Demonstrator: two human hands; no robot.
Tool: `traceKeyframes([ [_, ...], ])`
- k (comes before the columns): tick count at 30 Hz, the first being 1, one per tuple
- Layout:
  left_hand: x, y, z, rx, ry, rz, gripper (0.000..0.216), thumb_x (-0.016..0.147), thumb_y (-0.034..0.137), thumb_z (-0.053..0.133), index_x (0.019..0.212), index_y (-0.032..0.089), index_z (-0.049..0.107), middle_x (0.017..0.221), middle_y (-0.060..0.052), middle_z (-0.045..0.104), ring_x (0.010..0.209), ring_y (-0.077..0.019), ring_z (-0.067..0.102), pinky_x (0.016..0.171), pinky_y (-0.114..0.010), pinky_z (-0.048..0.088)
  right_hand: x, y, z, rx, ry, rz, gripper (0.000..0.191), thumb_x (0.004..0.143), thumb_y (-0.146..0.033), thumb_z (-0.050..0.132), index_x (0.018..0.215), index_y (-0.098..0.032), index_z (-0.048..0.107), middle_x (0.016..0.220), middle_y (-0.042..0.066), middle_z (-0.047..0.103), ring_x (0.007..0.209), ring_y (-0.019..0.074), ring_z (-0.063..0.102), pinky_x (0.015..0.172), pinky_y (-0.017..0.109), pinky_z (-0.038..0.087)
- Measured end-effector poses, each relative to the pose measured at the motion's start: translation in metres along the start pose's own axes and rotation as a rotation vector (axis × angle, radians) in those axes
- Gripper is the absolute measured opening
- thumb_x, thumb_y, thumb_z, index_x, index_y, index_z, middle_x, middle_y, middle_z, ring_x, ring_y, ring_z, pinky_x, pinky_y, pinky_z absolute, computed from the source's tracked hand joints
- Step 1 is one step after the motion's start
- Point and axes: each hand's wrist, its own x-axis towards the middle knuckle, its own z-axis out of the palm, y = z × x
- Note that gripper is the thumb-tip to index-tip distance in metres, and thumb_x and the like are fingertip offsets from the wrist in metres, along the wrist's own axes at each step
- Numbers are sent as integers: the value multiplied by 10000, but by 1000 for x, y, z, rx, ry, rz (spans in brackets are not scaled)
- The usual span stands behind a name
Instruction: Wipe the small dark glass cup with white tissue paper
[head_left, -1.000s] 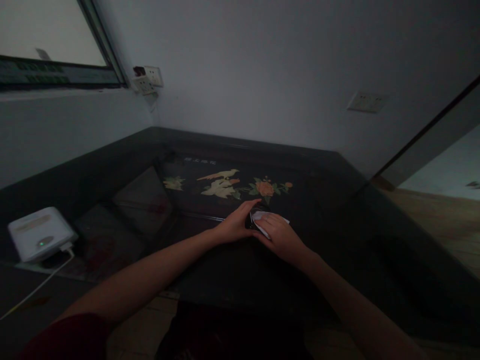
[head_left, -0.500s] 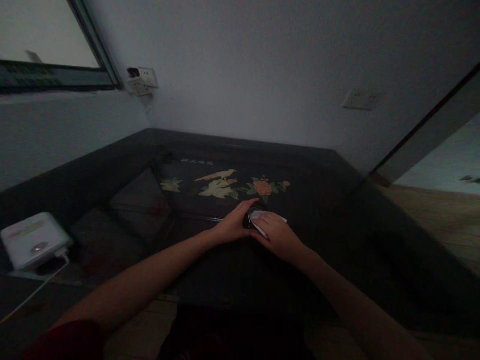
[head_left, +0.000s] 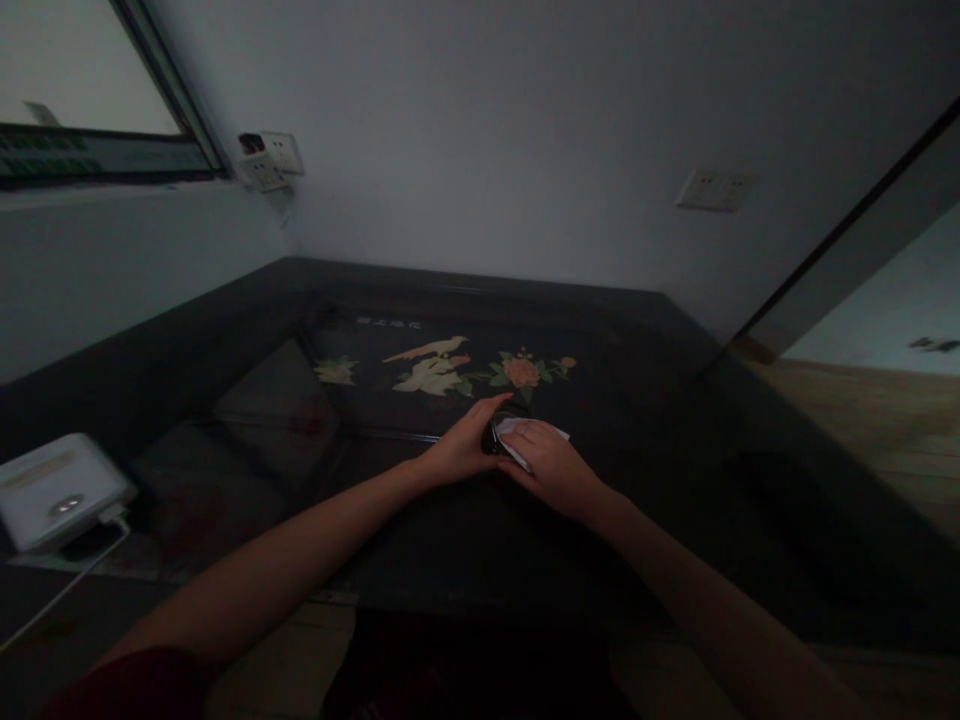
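Note:
My left hand (head_left: 463, 443) curves its thumb and fingers around the side of a small dark glossy object with a rounded rim (head_left: 491, 437). Its exact kind is too dark to tell. From the other side, my right hand (head_left: 553, 467) presses a piece of white tissue or cloth (head_left: 514, 426) against the top of that object. White edges stick out past the right fingers, which cover most of the piece. Both hands are close together over the near side of a black table (head_left: 420, 540) with a bird and flower picture (head_left: 433, 370).
A white box-shaped device (head_left: 64, 490) with a white cable (head_left: 71, 590) stands at the left. Wall sockets (head_left: 281, 153) are at the back left, and another socket plate (head_left: 712, 190) is on the wall to the right. A window (head_left: 90, 80) is at upper left.
The view has shifted slightly, so the surroundings sit a little further left. Both hands keep nearly the same hold on the dark object and the white piece.

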Motion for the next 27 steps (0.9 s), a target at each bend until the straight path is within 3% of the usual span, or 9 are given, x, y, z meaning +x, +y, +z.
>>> traceKeyframes([
  [8, 0, -2, 1, -1, 10, 25, 911, 673, 330, 770, 1417, 195, 263, 1408, -165, 383, 1321, -282, 358, 1109, -478, 278, 4, 2, -5, -173, -57, -97, 203, 865, -260, 562, 980, -112, 639, 951, 133, 672, 940, 264, 606, 881, 423, 477],
  [13, -1, -1, 0, -4, -2, 19, 898, 691, 372, 752, 1419, 187, 259, 1408, -177, 379, 1319, -289, 360, 1103, -482, 286, 2, 3, -5, -32, -36, -37, 235, 879, -277, 547, 1034, -119, 627, 1031, 132, 676, 989, 252, 610, 906, 412, 476],
  [20, -1, -3, 1, -2, 9, 38, 868, 705, 291, 738, 1420, 190, 255, 1407, -167, 381, 1308, -276, 372, 1097, -462, 299, -1, -1, 3, 184, 45, 77, 317, 899, -314, 508, 1132, -119, 600, 1147, 146, 652, 1071, 258, 594, 954, 432, 464],
  [27, -2, -1, -1, -15, 5, 25, 867, 698, 267, 740, 1417, 189, 262, 1401, -171, 382, 1307, -279, 370, 1093, -464, 300, -1, -4, 5, 185, 35, 92, 329, 904, -294, 491, 1162, -116, 590, 1133, 147, 653, 1060, 251, 592, 953, 423, 460],
])
